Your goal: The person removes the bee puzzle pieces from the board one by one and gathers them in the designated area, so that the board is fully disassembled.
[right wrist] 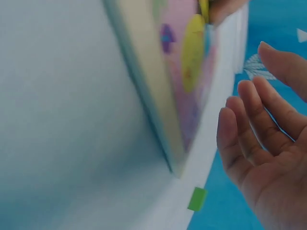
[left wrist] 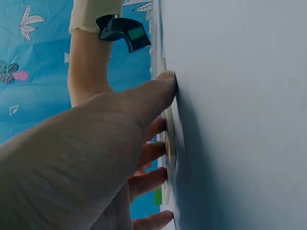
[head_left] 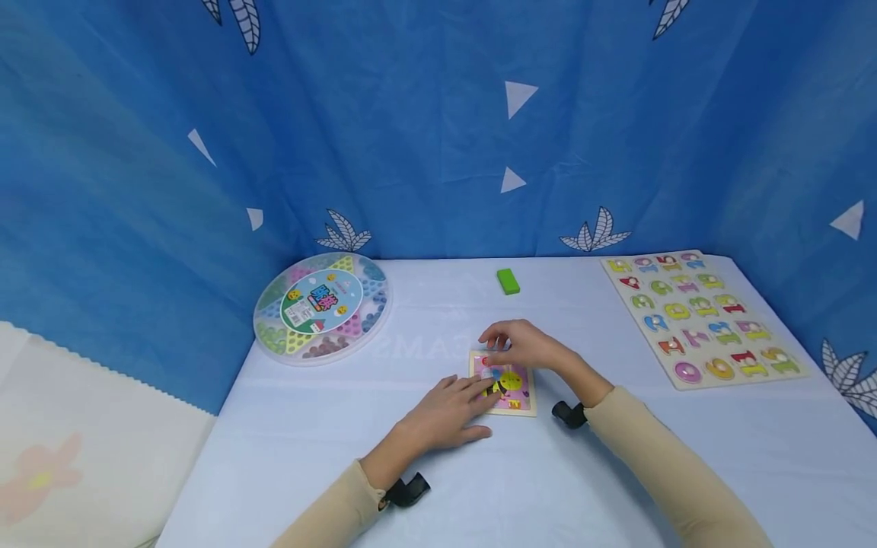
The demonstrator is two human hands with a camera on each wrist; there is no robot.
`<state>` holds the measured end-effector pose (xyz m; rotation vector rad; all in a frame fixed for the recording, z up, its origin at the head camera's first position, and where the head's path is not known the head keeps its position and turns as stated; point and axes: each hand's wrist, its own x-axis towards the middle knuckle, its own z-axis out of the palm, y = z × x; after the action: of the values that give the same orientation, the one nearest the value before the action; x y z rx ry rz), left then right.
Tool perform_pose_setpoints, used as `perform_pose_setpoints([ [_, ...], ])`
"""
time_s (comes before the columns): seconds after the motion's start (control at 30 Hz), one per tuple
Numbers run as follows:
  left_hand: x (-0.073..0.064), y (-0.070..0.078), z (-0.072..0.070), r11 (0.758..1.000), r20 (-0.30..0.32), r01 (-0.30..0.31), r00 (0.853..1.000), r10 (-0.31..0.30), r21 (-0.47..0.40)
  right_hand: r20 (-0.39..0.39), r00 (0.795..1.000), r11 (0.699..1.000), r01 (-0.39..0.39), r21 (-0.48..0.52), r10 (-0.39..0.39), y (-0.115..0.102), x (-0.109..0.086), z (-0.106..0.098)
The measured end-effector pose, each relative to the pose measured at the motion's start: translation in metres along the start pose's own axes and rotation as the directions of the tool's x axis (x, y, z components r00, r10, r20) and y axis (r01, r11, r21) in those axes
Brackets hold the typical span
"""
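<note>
Resting across the left part of a small rectangular board with a pale wooden edge, a pink picture face and a yellow-and-black bee-like figure (head_left: 521, 388), the left hand (head_left: 448, 411) has its fingers spread, lying on the board rather than clamped round it, with its thumb held out to the side. The board lies just below the centre of the head view, flat on a white tablecloth (head_left: 308, 441).

Above the board's upper edge is the right hand (head_left: 524, 344), its fingers loosely bent. In the right wrist view its thumb and fingertips are apart, gripping nothing, and the hand is clear of the board.

Beige long sleeves (head_left: 671, 464) enter from the bottom of the head view, and a black curved device (head_left: 406, 491) sits at the left wrist, a similar one at the right.

A small bright green rectangular block (head_left: 508, 281) lies beyond the right hand, upper centre. At centre left is a round, clear plastic case with coloured star sections and an oval label (head_left: 322, 304); at right lies a large pale board of colourful number-like pieces (head_left: 706, 320). A blue curtain with white leaf and triangle prints (head_left: 411, 129) hangs behind.
</note>
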<state>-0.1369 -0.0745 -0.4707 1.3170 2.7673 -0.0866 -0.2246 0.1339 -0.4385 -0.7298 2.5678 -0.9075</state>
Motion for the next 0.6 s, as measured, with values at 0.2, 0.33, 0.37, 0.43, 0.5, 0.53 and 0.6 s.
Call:
perform_pose_setpoints([
  [0.2, 0.001, 0.006, -0.002, 1.000, 0.039, 0.022, 0.999, -0.022, 0.002, 0.026, 0.999, 0.998, -0.046, -0.046, 0.048, 0.007, 0.006, 0.011],
  [0.33, 0.001, 0.005, -0.002, 1.000, 0.031, 0.026, 0.999, -0.026, 0.013, -0.003, 0.999, 0.998, -0.040, -0.053, 0.040, 0.010, 0.005, 0.013],
  [0.37, 0.002, 0.004, -0.001, 0.999, 0.016, 0.025, 1.000, -0.025, 0.021, -0.010, 0.999, 0.998, -0.030, -0.060, 0.030, 0.011, 0.005, 0.013],
  [0.43, 0.003, 0.003, 0.001, 0.999, -0.023, 0.022, 1.000, -0.021, 0.047, -0.019, 1.000, 0.998, -0.021, -0.059, 0.020, 0.012, 0.006, 0.012],
  [0.5, 0.003, 0.002, 0.002, 0.997, -0.063, 0.017, 0.998, -0.012, 0.070, -0.019, 1.000, 0.998, -0.014, -0.059, 0.013, 0.012, 0.006, 0.012],
  [0.53, 0.004, 0.002, 0.003, 0.997, -0.079, 0.015, 0.997, -0.009, 0.078, -0.017, 1.000, 0.998, -0.013, -0.062, 0.012, 0.012, 0.006, 0.012],
  [0.6, 0.005, 0.002, 0.003, 0.996, -0.096, 0.012, 0.995, -0.003, 0.088, -0.014, 1.000, 0.998, -0.020, -0.057, 0.019, 0.012, 0.006, 0.011],
])
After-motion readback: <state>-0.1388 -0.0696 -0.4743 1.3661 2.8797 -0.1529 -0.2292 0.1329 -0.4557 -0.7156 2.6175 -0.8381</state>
